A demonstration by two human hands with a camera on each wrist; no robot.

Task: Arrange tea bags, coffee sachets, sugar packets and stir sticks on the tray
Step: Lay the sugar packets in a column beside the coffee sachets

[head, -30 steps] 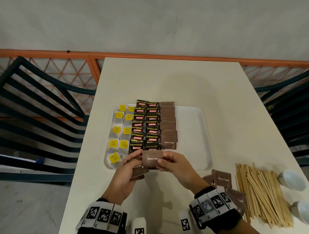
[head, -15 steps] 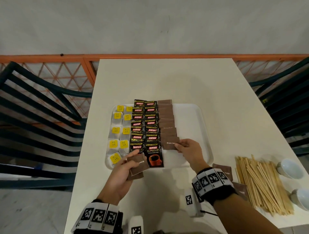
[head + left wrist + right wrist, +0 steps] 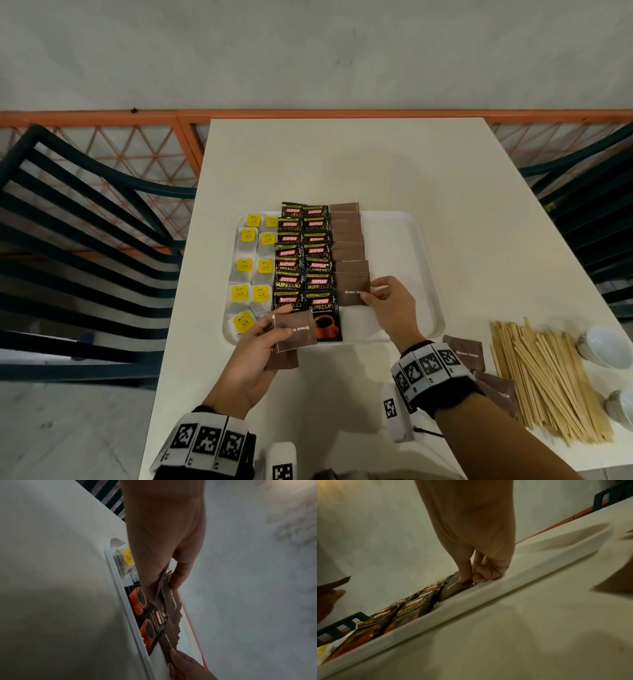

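Observation:
A white tray (image 3: pixel 404 246) holds yellow-tagged tea bags (image 3: pixel 246 267) at its left, black coffee sachets (image 3: pixel 303 260) in the middle and a column of brown sugar packets (image 3: pixel 347 246) beside them. My right hand (image 3: pixel 388 301) pinches the right edge of the nearest brown sugar packet (image 3: pixel 351 291) lying on the tray; the right wrist view shows thumb and finger on that brown sugar packet (image 3: pixel 458 586). My left hand (image 3: pixel 253 349) grips a small stack of sugar packets (image 3: pixel 296 334) over the tray's front edge, also seen as the fanned stack of sugar packets (image 3: pixel 169 605) in the left wrist view.
Wooden stir sticks (image 3: pixel 548 377) lie in a pile at the table's right front, with loose sugar packets (image 3: pixel 467 353) to their left. Two white cups (image 3: pixel 603 346) stand at the right edge. Dark chairs (image 3: pixel 85 240) flank the table; an orange railing (image 3: pixel 308 114) runs behind.
My right hand took a sugar packet from the stack in my left hand, carried it forward and laid it at the near end of the sugar column. The left hand stayed put.

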